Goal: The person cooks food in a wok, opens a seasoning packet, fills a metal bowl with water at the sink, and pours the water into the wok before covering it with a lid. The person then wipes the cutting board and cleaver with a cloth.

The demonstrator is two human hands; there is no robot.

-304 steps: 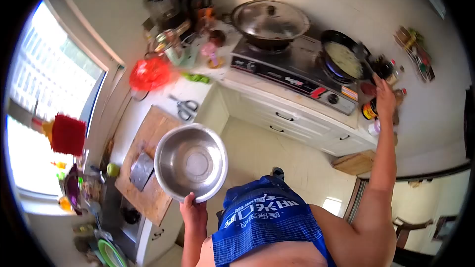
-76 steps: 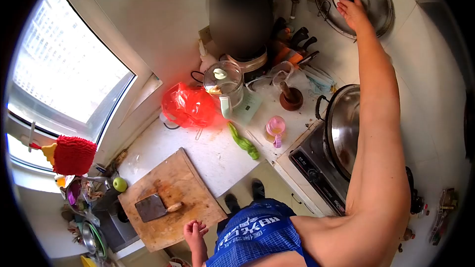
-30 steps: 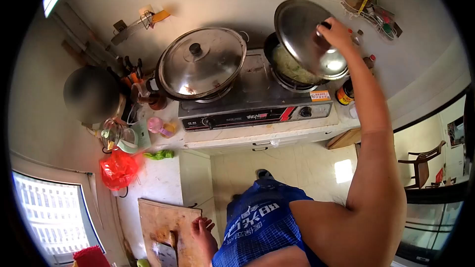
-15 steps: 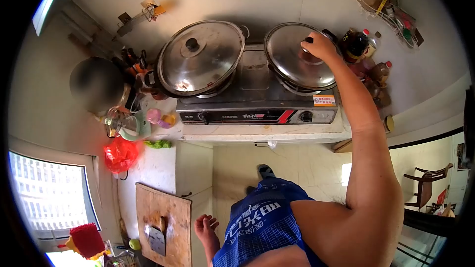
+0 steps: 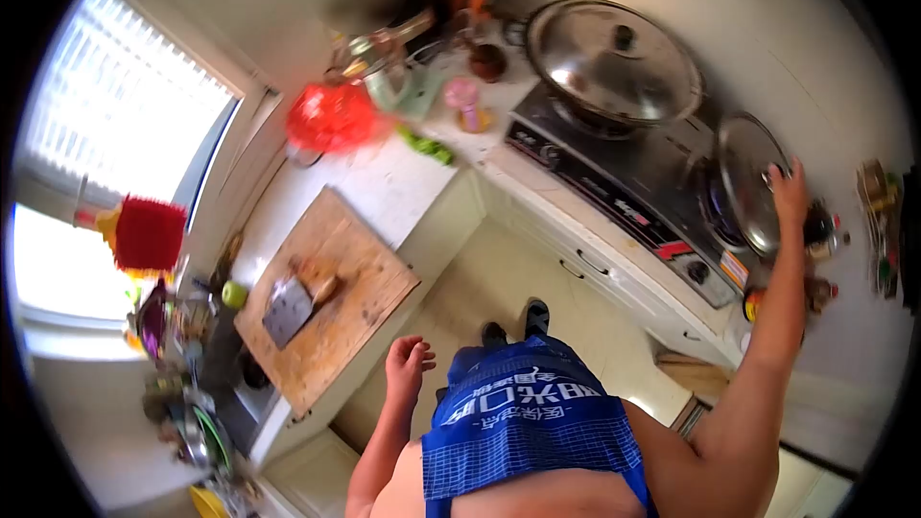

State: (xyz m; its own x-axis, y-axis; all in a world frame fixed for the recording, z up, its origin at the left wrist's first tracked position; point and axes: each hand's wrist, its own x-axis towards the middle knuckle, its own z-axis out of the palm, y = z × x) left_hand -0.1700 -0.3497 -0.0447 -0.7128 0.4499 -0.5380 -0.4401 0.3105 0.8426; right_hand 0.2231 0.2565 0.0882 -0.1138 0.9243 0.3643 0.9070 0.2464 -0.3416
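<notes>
My right hand is at the knob of the metal lid, which covers the pan on the right burner of the gas stove. Its fingers are raised and spread around the knob, not wrapped round it. A larger lidded wok sits on the left burner. My left hand hangs in the air by the cutting board, fingers loosely curled and apart, holding nothing. A cleaver lies flat on that board.
A red plastic bag, a green vegetable and a pink cup are on the counter. Bottles stand right of the stove. A green apple sits near the sink. Drawers are below the stove.
The lid, lifted off and tilted over the pan one second ago, now covers it. My right hand's fingers have loosened from the knob. The view has swung left toward the board and window.
</notes>
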